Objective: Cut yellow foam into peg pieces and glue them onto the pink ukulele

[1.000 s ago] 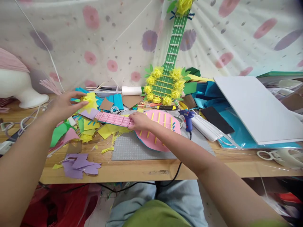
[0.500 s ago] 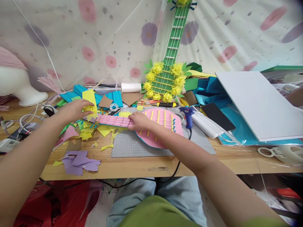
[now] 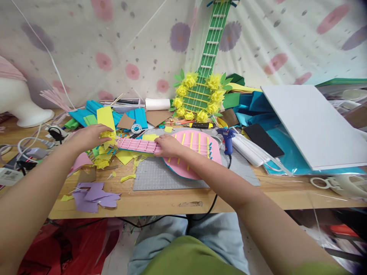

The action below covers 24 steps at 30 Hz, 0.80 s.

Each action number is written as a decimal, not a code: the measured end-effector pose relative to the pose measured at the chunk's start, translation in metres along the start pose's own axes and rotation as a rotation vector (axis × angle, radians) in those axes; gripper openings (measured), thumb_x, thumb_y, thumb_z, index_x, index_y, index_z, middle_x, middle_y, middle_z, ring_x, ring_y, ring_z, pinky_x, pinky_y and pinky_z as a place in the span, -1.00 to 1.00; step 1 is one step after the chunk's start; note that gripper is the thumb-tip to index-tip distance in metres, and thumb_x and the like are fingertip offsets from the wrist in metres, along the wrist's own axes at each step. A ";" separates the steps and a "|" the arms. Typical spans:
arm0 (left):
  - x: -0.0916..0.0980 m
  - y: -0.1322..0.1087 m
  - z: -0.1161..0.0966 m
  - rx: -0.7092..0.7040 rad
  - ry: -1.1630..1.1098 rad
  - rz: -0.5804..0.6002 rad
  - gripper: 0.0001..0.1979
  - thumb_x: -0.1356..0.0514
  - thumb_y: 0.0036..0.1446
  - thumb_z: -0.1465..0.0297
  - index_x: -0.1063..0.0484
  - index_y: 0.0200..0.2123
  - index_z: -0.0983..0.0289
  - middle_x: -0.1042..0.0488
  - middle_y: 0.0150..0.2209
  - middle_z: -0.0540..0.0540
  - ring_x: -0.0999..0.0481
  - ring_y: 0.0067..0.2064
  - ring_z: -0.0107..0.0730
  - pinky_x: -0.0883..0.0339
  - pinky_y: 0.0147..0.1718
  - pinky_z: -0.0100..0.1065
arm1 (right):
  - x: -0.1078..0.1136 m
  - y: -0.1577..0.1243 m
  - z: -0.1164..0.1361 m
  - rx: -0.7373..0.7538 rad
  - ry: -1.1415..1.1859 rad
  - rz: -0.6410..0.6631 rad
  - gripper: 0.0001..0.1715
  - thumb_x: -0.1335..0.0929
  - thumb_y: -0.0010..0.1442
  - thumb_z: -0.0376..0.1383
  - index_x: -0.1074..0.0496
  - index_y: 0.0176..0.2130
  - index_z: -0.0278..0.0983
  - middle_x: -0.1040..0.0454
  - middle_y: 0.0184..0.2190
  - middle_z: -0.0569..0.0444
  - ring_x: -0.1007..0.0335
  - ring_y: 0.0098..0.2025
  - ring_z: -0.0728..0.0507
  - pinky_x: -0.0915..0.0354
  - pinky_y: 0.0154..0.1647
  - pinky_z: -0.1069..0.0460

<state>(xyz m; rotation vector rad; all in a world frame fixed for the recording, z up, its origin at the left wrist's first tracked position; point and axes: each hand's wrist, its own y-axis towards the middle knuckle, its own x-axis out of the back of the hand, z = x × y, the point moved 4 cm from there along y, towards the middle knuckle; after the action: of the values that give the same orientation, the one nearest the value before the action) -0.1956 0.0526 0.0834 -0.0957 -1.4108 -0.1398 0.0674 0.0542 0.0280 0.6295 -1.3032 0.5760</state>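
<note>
A pink paper guitar (image 3: 197, 160) with yellow strips across its body lies on the grey cutting mat (image 3: 151, 177), its neck pointing left. My right hand (image 3: 168, 146) is closed around the neck where it meets the body. At the far end of the neck, my left hand (image 3: 93, 136) has its fingers curled on a yellow paper flower (image 3: 108, 135) at the headstock. Part of the flower and the headstock is hidden by that hand. Small blue pegs (image 3: 210, 151) stick up at the body's right end.
A green paper guitar (image 3: 208, 63) ringed with yellow flowers leans on the curtain. Right of the mat are a blue glue gun (image 3: 227, 139), a black phone (image 3: 263, 140) and a white board (image 3: 312, 126). Purple scraps (image 3: 96, 196) lie near the table's front edge.
My left hand has lowered slightly and its fingers have drawn in on the yellow flower. My right hand keeps its hold on the neck. The view has shifted a little.
</note>
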 end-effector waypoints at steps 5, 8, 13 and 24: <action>-0.007 -0.001 0.002 0.037 0.008 0.017 -0.60 -0.11 0.01 0.24 -0.36 -0.06 0.25 -0.39 -0.05 0.12 -0.36 -0.02 -0.19 -0.22 -0.10 -0.28 | 0.002 -0.001 0.001 0.004 -0.002 -0.008 -0.41 -0.32 -0.04 -0.04 -0.36 -0.11 -0.38 -0.41 -0.19 -0.14 -0.27 -0.13 -0.24 -0.17 -0.16 -0.04; -0.010 -0.001 0.004 0.053 0.032 0.026 -0.59 -0.09 0.02 0.21 -0.35 -0.05 0.21 -0.38 -0.03 0.10 -0.37 -0.03 -0.20 -0.24 -0.14 -0.28 | 0.002 -0.001 0.002 0.003 -0.005 -0.005 -0.42 -0.31 -0.03 -0.04 -0.36 -0.11 -0.38 -0.41 -0.19 -0.13 -0.27 -0.13 -0.24 -0.17 -0.16 -0.04; -0.015 0.002 0.003 0.009 0.046 0.042 -0.58 -0.07 0.02 0.22 -0.34 -0.05 0.23 -0.38 -0.03 0.10 -0.35 -0.01 -0.24 -0.20 -0.07 -0.30 | 0.000 0.000 0.001 0.007 -0.011 -0.013 -0.41 -0.31 -0.04 -0.03 -0.36 -0.11 -0.38 -0.41 -0.19 -0.13 -0.27 -0.13 -0.24 -0.17 -0.16 -0.04; -0.019 -0.001 0.003 -0.027 -0.022 0.055 -0.35 -0.09 -0.05 0.11 -0.18 0.10 0.31 -0.32 0.02 0.19 -0.31 0.03 -0.17 -0.19 -0.04 -0.25 | -0.003 0.002 0.000 0.001 -0.004 0.010 -0.39 -0.32 -0.04 -0.03 -0.35 -0.10 -0.39 -0.41 -0.18 -0.15 -0.27 -0.13 -0.24 -0.18 -0.15 -0.05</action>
<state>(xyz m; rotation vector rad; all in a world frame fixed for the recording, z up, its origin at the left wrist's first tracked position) -0.2016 0.0526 0.0653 -0.1585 -1.4276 -0.1130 0.0654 0.0553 0.0254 0.6260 -1.3110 0.5843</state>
